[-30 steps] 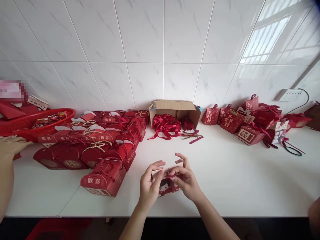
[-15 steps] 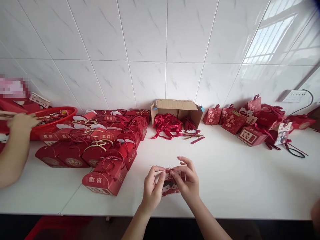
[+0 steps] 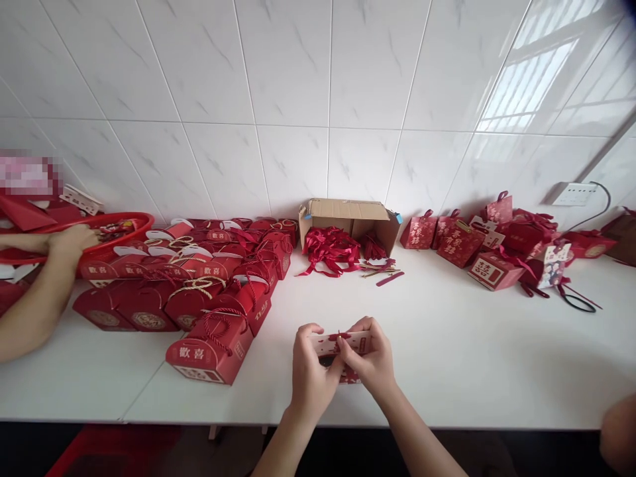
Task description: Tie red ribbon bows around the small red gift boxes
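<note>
The left hand (image 3: 314,372) is gripping one side of a printed box (image 3: 326,344) near the front edge of the table (image 3: 462,377); the right hand (image 3: 371,358) is clasping the other. Both are hiding much of the box's front. A co-worker's hand (image 3: 74,244) is overlapping a red basin (image 3: 144,225) that the frame is cropping.

You have two hands, left (image 3: 314,371) and right (image 3: 372,361), on one small box (image 3: 350,377). To your left, count one basin (image 3: 147,224), one stool (image 3: 114,454) and a crowd of boxes (image 3: 149,313) too packed to number. Far in the middle you have one carton (image 3: 348,209) and two ribbon heaps (image 3: 330,246); far right, at least four bags (image 3: 460,242), one socket (image 3: 574,194) and one black loop (image 3: 580,309).
</note>
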`<state>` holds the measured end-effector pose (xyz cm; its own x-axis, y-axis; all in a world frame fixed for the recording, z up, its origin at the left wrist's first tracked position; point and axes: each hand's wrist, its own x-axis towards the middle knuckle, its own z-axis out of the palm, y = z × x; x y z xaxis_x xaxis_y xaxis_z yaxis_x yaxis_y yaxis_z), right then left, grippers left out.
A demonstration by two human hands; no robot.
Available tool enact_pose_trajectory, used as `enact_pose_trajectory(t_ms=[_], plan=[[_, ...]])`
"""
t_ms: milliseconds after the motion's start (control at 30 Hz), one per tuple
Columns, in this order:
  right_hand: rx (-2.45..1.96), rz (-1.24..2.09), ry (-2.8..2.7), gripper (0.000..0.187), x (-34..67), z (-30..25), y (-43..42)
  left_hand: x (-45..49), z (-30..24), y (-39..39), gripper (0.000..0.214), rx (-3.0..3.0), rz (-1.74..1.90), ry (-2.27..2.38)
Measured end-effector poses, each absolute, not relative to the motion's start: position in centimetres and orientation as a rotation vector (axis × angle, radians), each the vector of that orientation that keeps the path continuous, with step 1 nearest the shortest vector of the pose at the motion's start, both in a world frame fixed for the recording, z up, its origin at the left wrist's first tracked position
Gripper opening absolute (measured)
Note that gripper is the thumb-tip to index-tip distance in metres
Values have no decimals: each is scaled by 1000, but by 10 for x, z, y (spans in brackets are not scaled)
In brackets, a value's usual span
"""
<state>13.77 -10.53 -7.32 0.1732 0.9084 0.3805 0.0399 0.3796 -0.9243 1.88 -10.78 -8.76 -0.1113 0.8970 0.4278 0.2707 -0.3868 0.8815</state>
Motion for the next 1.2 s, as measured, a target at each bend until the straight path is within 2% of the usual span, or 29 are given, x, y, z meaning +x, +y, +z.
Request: enact_pose_trajectory(t_ms=[300, 533, 700, 767, 833, 933, 1000, 1100, 1200], plan=[[-940, 725, -1308, 21, 141, -81, -105, -31, -71, -105, 20, 1717, 1288, 1335], [-889, 572, -1423, 19, 149, -81, -110, -60, -36, -113, 8, 1973, 1346, 1317], [-712, 534, -1581, 24, 149, -72, -129, -53, -1, -123, 35, 1897, 1561, 1034], [-654, 536, -1597, 27, 147, -67, -138, -48, 7, -126, 20, 1904, 1540, 952], [-626, 538, -1608, 28, 145, -61, -145, -47, 14, -131, 6, 1951, 1371, 944], [-591, 508, -1628, 27, 145, -53, -152, -52, 23, -140, 5, 1915, 1065, 894], [-571, 483, -1621, 26, 145, -50, -153, -54, 26, -147, 15, 1869, 986, 852], [-566, 491, -1612, 27, 146, -47, -153, -52, 24, -155, 19, 1923, 1005, 878], [-564, 498, -1636, 27, 147, -44, -153, -44, 15, -156, 14, 2045, 1094, 968]])
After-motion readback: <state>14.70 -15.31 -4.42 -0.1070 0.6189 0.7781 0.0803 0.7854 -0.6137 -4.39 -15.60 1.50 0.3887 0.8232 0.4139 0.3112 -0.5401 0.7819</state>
